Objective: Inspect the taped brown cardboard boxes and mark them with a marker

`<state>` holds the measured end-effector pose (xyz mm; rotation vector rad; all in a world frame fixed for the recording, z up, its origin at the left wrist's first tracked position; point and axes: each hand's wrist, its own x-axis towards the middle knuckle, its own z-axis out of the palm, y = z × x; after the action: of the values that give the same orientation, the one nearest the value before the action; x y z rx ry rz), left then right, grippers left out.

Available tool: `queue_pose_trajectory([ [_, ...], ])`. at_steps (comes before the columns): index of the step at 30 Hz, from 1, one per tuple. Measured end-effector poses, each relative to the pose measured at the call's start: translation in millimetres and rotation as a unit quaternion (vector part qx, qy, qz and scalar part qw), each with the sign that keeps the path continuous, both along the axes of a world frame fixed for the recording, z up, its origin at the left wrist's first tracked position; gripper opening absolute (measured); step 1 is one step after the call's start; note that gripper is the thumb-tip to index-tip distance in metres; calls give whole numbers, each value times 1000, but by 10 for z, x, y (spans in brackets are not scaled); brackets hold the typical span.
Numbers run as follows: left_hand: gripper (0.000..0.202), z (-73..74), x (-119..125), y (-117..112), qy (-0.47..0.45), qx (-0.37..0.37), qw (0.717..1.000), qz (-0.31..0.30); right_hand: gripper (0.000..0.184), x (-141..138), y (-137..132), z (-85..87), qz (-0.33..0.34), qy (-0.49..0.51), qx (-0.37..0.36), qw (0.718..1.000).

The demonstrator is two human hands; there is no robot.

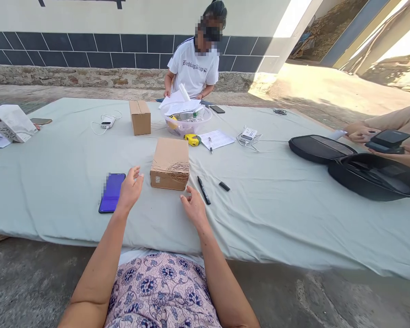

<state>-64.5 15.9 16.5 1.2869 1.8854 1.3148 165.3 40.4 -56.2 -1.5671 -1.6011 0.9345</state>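
Observation:
In front of me a closed cardboard box (171, 157) rests on the cloth-covered table, with dark scribbled lines near its front right edge. My left hand (131, 189) is held just left of the box, fingers apart and holding nothing. Close to the box's front right corner is my right hand (194, 205), its fingers loosely spread with nothing in them; whether a fingertip touches the box I cannot tell. Right of that hand lies an uncapped black marker (204, 190), and its cap (224, 186) sits farther right. A phone (112, 193) with a blue screen lies beside my left hand.
Beyond the box are a yellow tape measure (192, 140), a pen on paper (218, 140), a plastic basket (187, 125) and a second carton (140, 118). A person (194, 64) sits opposite. At right, another person's hands hold a device above an open black case (376, 177).

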Motion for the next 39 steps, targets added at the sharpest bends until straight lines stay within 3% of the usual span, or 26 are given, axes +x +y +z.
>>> queue_pose_trajectory([
  [3,53,116,207,177,-32,22,999,-31,55,-24,-21,-20,1,-23,12,1000],
  [8,50,166,477,357,33,61,997,-46,51,-59,-35,-81,-13,-31,33,999],
  [14,32,59,535,102,6,75,996,-54,53,-3,-73,-125,-32,35,77,996],
  [18,39,197,485,-123,-31,128,991,-33,54,0,-206,24,-32,104,116,987],
  [22,48,378,486,-268,-26,176,984,0,47,0,-391,306,-47,190,181,964],
  [29,56,544,548,-491,-32,173,984,-22,35,76,-675,664,-116,186,312,925],
  [34,57,622,636,-630,25,189,981,-21,19,2,-686,725,-134,264,482,824],
  [36,57,628,661,-649,58,201,978,-18,16,-24,-665,697,-137,288,476,820],
  [39,56,612,670,-643,80,201,976,-21,17,-31,-645,621,-154,302,432,836],
])
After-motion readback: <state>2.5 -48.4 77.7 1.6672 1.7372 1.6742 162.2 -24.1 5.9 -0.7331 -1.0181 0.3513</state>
